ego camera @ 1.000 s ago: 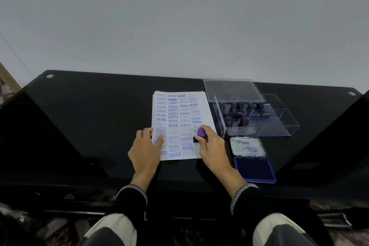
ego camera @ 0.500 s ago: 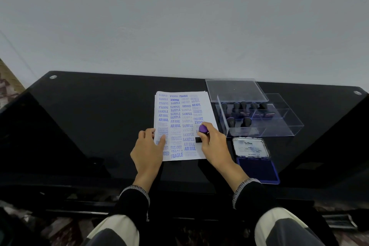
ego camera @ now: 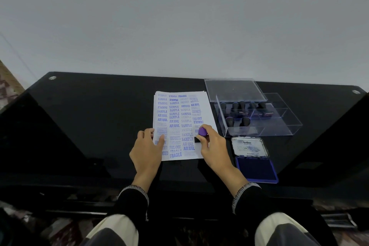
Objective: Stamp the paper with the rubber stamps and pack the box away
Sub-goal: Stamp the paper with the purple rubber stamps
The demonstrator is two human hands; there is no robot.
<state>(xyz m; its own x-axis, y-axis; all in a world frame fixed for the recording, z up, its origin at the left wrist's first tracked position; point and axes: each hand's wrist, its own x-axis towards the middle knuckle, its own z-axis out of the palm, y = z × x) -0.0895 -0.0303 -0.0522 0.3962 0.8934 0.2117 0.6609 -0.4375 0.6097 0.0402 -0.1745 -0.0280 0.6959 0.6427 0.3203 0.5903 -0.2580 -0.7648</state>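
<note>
A white paper covered in blue stamped words lies on the black glass table. My left hand rests flat on its lower left corner, fingers spread. My right hand grips a purple-topped rubber stamp whose black base presses on the paper's right side. To the right stands a clear plastic box holding several dark stamps, its lid lying behind it. An open blue ink pad sits just in front of the box.
The table's far edge meets a plain white wall. Metal studs mark the far corners. My knees show below the table's near edge. Patterned floor is visible at far left.
The right hand with the stamp has stayed on the paper's right side, shifting only slightly. The left hand keeps holding the paper. The view has drifted a little.
</note>
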